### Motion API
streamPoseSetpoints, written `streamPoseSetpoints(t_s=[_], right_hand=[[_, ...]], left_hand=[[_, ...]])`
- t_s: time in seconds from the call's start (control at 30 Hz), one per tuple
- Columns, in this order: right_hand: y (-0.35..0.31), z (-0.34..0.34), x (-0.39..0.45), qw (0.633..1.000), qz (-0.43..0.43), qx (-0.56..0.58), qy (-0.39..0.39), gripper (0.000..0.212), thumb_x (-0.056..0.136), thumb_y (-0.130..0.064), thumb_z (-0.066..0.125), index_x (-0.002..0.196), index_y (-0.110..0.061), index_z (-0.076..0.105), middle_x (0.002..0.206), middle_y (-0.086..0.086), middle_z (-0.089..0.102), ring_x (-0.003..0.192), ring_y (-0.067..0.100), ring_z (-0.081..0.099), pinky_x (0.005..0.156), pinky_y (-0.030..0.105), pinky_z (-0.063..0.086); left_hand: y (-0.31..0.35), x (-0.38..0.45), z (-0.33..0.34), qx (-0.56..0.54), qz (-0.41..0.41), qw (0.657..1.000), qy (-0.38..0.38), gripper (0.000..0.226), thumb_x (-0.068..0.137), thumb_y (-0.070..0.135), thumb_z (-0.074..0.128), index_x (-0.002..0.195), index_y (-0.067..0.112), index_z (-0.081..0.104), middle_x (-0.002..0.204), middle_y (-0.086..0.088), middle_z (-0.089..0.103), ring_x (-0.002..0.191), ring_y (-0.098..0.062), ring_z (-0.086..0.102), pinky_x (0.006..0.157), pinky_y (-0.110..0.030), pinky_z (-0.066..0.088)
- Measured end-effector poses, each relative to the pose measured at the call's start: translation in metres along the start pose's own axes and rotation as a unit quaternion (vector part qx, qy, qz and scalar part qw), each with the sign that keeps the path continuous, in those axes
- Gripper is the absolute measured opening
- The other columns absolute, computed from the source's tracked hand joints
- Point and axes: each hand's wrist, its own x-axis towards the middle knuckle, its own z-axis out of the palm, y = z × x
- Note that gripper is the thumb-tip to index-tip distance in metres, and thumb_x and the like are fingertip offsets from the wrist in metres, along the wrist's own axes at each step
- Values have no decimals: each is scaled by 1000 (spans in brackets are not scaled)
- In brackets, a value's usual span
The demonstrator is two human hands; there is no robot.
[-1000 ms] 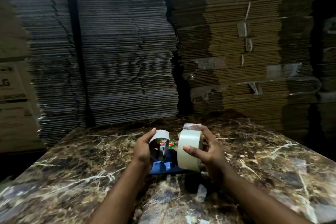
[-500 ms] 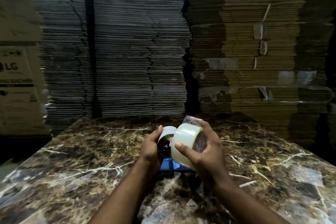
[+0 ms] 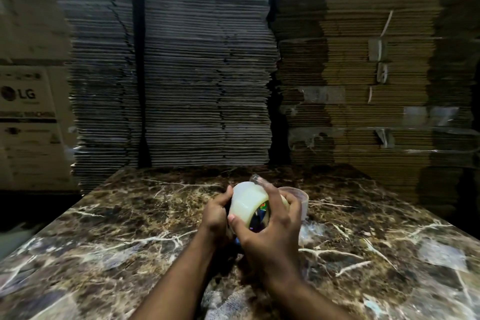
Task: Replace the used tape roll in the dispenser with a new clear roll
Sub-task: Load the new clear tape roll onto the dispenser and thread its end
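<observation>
Both hands close on the clear tape roll: right hand wrapped around it, left hand curled beside.

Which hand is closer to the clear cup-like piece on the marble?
Right. The right hand, gripping the tape roll, has its fingers directly beside the clear piece, possibly touching. The left hand sits on the roll's far side, farther away.

Pale milky-white translucent tape roll between the hands, red/green printed label inside its core. Dark brown marble-pattern tabletop under the hands, white and tan veining. Beyond the hands: grey flattened-cardboard stack, tan-brown cardboard stack right of it.
</observation>
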Motion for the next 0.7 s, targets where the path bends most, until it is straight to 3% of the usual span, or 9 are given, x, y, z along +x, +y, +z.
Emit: streamPoseSetpoints(t_s=[0.07,0.33,0.5,0.6,0.63,0.7], right_hand=[[0,6,-2,1000,12,-14,15,78,55,-58,68,128,-60,42,125,-6,32,116,18,45,90,33,55],[1,19,4,997,16,-61,46,78,60,-59,68,133,-54,41,127,0,31,117,22,46,92,37,54],[-2,24,2,995,29,-90,34,79,63,-60,67,135,-55,35,135,3,29,121,22,39,93,39,53],[-1,26,2,994,34,-95,38,80,63,-62,67,135,-55,34,135,3,28,123,22,37,94,39,53],[-1,26,2,994,35,-97,41,80,63,-63,67,136,-55,33,136,3,29,123,22,37,94,40,53],[0,27,2,993,36,-103,45,81,63,-66,66,137,-55,32,136,4,29,122,22,38,93,40,53]], left_hand=[[0,-3,2,-9,-6,1000,-11,53,100,42,34,117,-3,57,71,-26,71,53,-37,69,43,-36,56],[3,0,2,14,35,999,10,53,101,40,31,108,-4,59,74,-26,70,56,-35,70,49,-37,59],[5,-6,2,48,59,997,22,49,102,26,30,79,0,65,50,-16,68,42,-25,67,37,-25,53],[7,-19,15,32,97,995,-15,78,101,7,28,32,9,65,37,-4,62,31,-13,60,30,-17,44],[7,-21,17,23,86,996,-23,77,99,10,30,30,9,65,38,-6,62,32,-14,61,31,-17,45],[7,-4,3,9,96,995,-24,55,88,22,42,46,2,70,50,-13,65,42,-23,65,40,-20,51]])
